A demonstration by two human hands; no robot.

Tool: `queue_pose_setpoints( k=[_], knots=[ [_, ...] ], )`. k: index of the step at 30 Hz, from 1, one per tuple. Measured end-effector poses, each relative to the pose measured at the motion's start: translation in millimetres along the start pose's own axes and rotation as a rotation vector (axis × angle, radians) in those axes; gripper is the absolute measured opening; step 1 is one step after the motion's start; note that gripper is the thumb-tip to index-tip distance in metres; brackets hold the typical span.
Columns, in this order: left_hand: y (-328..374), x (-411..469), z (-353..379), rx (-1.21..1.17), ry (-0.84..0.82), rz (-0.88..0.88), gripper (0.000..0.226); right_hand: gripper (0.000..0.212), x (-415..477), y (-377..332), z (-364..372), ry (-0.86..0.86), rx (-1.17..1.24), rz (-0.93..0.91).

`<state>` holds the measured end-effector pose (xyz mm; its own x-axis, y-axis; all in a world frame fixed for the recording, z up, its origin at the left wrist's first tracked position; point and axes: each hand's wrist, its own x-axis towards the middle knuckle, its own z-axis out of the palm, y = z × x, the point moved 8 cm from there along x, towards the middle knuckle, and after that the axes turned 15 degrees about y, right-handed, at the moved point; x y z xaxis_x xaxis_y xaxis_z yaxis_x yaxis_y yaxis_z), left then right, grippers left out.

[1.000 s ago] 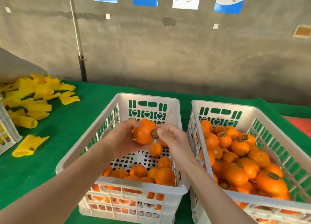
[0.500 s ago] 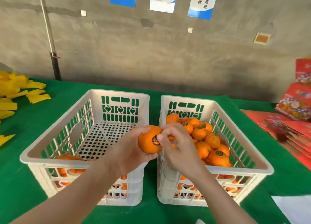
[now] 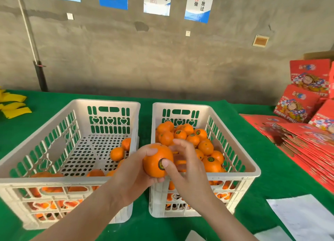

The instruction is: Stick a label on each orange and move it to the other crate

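My left hand (image 3: pixel 132 175) grips an orange (image 3: pixel 155 159) above the gap between two white crates. A round dark label (image 3: pixel 160 164) sits on the orange's front. My right hand (image 3: pixel 188 170) presses its thumb on that label, the other fingers spread loosely behind the fruit. The left crate (image 3: pixel 45 181) holds several unlabelled oranges along its near and right sides. The right crate (image 3: pixel 238 177) is filled with oranges, several showing labels.
Green cloth covers the table (image 3: pixel 271 177). Stacked red cartons (image 3: pixel 307 128) lie at the right. White paper sheets (image 3: pixel 303 217) lie at the near right. Yellow foam sleeves (image 3: pixel 14 105) sit at the far left. A grey wall with posters stands behind.
The orange and both hands have moved right, from over the left crate to the gap by the right crate. My right fingers spread while the thumb stays on the label.
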<state>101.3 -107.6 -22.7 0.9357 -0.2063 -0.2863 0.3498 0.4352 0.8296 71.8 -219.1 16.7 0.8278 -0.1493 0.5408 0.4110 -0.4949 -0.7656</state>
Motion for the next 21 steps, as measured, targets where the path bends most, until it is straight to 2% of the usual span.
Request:
queue_pose_setpoints(
  k=[2, 4, 5, 6, 8, 9, 10, 12, 13, 14, 16, 21],
  knots=[
    [-6.5, -1.0, 12.9, 0.035, -0.068, 0.055, 0.045, 0.060, -11.0, 12.0, 4.4, -0.117, 0.081, 0.056],
    [-16.1, 3.3, 21.8, 0.103, -0.043, 0.117, 0.035, 0.077, -16.6, 24.6, 2.6, -0.151, 0.082, 0.082],
    [-19.5, 9.4, 24.0, 0.175, -0.001, 0.173, 0.025, 0.080, -14.7, 29.8, -2.8, -0.118, 0.050, 0.073],
    [-16.9, 15.3, 26.4, 0.254, 0.053, 0.252, 0.026, 0.080, -10.0, 34.8, -10.2, -0.072, 0.022, 0.066],
    [-12.7, 31.0, 32.2, 0.406, 0.111, 0.376, 0.045, 0.078, 7.5, 46.1, -25.9, 0.000, -0.003, 0.078],
    [-12.9, 43.2, 31.0, 0.490, 0.149, 0.420, 0.043, 0.076, 19.7, 52.7, -33.3, 0.027, -0.014, 0.093],
    [-10.7, 56.2, 30.4, 0.633, 0.197, 0.520, 0.035, 0.074, 34.4, 61.8, -40.6, 0.062, -0.026, 0.118],
    [-14.9, 75.0, 36.2, 1.132, 0.240, 0.739, 0.019, 0.072, 70.7, 88.5, -52.2, 0.138, -0.065, 0.194],
    [-22.1, 81.2, 40.0, 1.357, 0.229, 0.811, 0.020, 0.072, 90.7, 104.8, -55.1, 0.165, -0.095, 0.238],
    [-30.1, 86.1, 41.9, 1.520, 0.211, 0.839, 0.023, 0.071, 111.0, 122.2, -55.7, 0.182, -0.127, 0.282],
    [-37.0, 92.6, 42.4, 1.669, 0.205, 0.794, 0.027, 0.072, 148.7, 158.9, -51.2, 0.195, -0.201, 0.372],
    [-40.6, 105.6, 37.8, 1.726, 0.216, 0.649, 0.031, 0.072, 202.9, 235.5, -28.4, 0.203, -0.395, 0.495]
  ],
)
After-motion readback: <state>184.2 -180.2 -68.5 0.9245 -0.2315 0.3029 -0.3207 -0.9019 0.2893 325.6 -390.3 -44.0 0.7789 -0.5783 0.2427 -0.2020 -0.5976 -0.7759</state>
